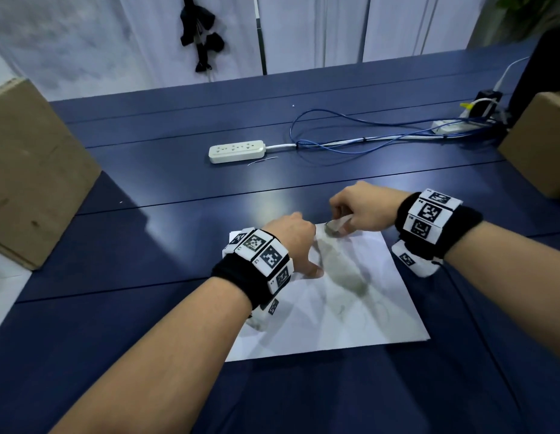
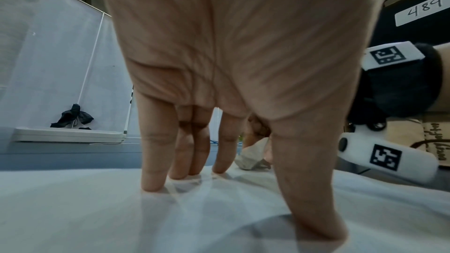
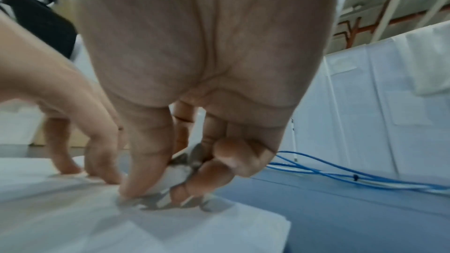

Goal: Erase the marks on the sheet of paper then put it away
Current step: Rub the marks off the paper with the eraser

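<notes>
A white sheet of paper (image 1: pixel 350 314) with grey smudged marks lies on the dark blue table (image 1: pixel 178 245). My left hand (image 1: pixel 299 245) presses on the sheet's far left part with straight fingers (image 2: pixel 155 161), thumb spread toward me. My right hand (image 1: pixel 357 211) pinches a greyed white eraser (image 1: pixel 333 227) between thumb and fingers, and its tip touches the paper's far edge. The left wrist view shows the eraser (image 2: pixel 250 156) just beyond my left fingers. In the right wrist view my right hand (image 3: pixel 155 189) holds the eraser (image 3: pixel 175 175) down on the sheet (image 3: pixel 121 228).
A white power strip (image 1: pixel 236 151) and blue cables (image 1: pixel 350 142) lie farther back on the table. Cardboard boxes stand at the left (image 1: pixel 31 170) and right (image 1: pixel 538 142) edges. A second power strip with plugs (image 1: pixel 460 123) sits at the far right.
</notes>
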`<state>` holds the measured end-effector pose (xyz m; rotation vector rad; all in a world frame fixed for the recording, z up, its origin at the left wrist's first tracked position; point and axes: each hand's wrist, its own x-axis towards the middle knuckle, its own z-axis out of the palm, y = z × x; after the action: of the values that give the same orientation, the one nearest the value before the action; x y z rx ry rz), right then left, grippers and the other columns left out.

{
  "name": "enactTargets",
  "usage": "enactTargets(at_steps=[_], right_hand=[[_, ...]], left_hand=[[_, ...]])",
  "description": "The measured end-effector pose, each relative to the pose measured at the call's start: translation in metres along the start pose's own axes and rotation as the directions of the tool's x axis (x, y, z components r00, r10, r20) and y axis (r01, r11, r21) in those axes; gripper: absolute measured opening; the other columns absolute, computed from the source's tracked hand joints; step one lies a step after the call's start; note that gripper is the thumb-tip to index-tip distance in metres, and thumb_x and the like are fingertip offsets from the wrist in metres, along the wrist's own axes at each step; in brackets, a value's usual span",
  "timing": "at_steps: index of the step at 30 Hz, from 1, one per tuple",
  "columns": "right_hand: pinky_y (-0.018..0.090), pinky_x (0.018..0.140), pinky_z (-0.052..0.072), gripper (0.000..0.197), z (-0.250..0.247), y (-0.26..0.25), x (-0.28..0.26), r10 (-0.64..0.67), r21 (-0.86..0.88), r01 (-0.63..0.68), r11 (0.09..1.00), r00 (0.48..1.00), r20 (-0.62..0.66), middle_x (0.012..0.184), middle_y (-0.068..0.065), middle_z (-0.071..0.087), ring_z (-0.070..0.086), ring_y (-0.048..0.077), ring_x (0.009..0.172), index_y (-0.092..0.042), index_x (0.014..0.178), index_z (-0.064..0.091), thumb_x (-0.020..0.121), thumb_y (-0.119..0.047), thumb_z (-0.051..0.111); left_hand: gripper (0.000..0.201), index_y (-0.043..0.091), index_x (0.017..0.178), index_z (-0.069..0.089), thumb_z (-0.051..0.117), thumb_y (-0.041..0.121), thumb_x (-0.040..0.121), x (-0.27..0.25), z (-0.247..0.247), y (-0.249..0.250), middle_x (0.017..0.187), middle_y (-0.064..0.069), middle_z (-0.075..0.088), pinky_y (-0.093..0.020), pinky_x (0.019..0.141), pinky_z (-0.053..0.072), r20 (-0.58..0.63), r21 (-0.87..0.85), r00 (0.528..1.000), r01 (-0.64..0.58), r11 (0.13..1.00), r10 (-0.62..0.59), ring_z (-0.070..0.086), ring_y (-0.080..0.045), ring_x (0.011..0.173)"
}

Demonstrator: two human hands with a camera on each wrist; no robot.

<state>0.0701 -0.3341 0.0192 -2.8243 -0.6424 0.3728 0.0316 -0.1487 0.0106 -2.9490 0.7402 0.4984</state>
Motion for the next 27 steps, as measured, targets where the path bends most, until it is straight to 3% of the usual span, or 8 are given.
enactTargets(at_steps=[5,9,12,15,18,23,25,27], right_hand=[[0.027,0.066,0.048,0.021,0.009,-0.017,-0.028,-0.121,0.058,0.107,0.993,0.913,0.389,0.076,-0.007,0.069,0.059,0.005,0.066,-0.031,0.071,0.062,0.067,-0.019,0.079],[0.032,0.068,0.05,0.019,0.005,-0.009,-0.005,-0.046,-0.027,0.049,0.998,0.993,0.106,0.071,-0.008,0.062,0.059,0.016,0.073,-0.026,0.084,0.066,0.071,-0.037,0.074],[0.032,0.067,0.048,0.022,0.0,-0.004,0.003,-0.001,-0.012,0.001,1.0,1.0,-0.017,0.071,-0.009,0.06,0.06,0.021,0.076,-0.022,0.085,0.063,0.076,-0.039,0.072],[0.027,0.064,0.044,0.016,0.005,-0.01,-0.014,-0.077,0.001,0.078,0.997,0.983,0.169,0.071,-0.009,0.062,0.057,0.012,0.07,-0.027,0.079,0.062,0.072,-0.024,0.076],[0.029,0.067,0.049,0.022,0.011,-0.016,-0.025,-0.115,0.068,0.096,0.993,0.913,0.391,0.078,-0.006,0.069,0.06,0.009,0.07,-0.031,0.07,0.06,0.066,-0.021,0.08],[0.026,0.063,0.04,0.016,-0.001,-0.002,-0.001,0.016,-0.037,-0.017,0.999,1.0,-0.017,0.071,-0.012,0.059,0.059,0.019,0.078,-0.024,0.086,0.063,0.077,-0.033,0.072],[0.026,0.062,0.039,0.017,0.0,0.001,-0.004,0.01,-0.017,-0.01,1.0,1.0,-0.021,0.069,-0.012,0.058,0.058,0.018,0.075,-0.025,0.081,0.059,0.076,-0.032,0.073],[0.022,0.06,0.039,0.022,0.005,-0.003,-0.015,-0.051,0.04,0.046,0.998,0.99,0.129,0.064,-0.014,0.058,0.054,0.007,0.066,-0.029,0.074,0.055,0.074,-0.025,0.077]], left_hand=[[0.069,0.017,0.121,0.059,0.075,0.061,0.071,0.001,0.002,0.0,0.112,-0.006,0.051,-0.032,0.071,0.042,-0.014,0.008,1.0,-0.01,1.0,0.01,0.057,-0.026,0.093],[0.069,0.022,0.125,0.058,0.075,0.06,0.071,0.001,0.002,0.0,0.11,-0.005,0.05,-0.031,0.071,0.042,-0.019,-0.004,1.0,-0.021,1.0,0.021,0.056,-0.025,0.093],[0.069,0.022,0.126,0.057,0.075,0.06,0.071,0.001,0.002,-0.001,0.112,-0.006,0.05,-0.031,0.071,0.041,-0.017,-0.011,1.0,-0.019,1.0,0.019,0.057,-0.025,0.097],[0.072,0.022,0.128,0.057,0.074,0.061,0.071,0.003,0.003,-0.002,0.114,-0.006,0.05,-0.032,0.075,0.043,-0.018,-0.008,1.0,-0.021,1.0,0.021,0.058,-0.027,0.099],[0.072,0.02,0.129,0.056,0.073,0.061,0.072,0.005,0.005,-0.003,0.115,-0.007,0.05,-0.031,0.075,0.041,-0.011,0.012,1.0,-0.029,1.0,0.029,0.058,-0.026,0.1],[0.07,0.022,0.13,0.056,0.072,0.061,0.074,0.004,0.004,-0.002,0.117,-0.006,0.049,-0.03,0.072,0.038,-0.01,0.011,0.999,-0.033,0.999,0.033,0.057,-0.026,0.101],[0.07,0.022,0.13,0.055,0.072,0.062,0.075,0.005,0.005,-0.003,0.117,-0.006,0.048,-0.03,0.072,0.038,-0.007,0.015,0.999,-0.031,0.999,0.031,0.057,-0.026,0.101],[0.069,0.022,0.128,0.056,0.072,0.062,0.074,0.006,0.005,-0.004,0.115,-0.006,0.049,-0.031,0.072,0.039,-0.01,0.006,0.999,-0.032,0.999,0.032,0.056,-0.026,0.1]])
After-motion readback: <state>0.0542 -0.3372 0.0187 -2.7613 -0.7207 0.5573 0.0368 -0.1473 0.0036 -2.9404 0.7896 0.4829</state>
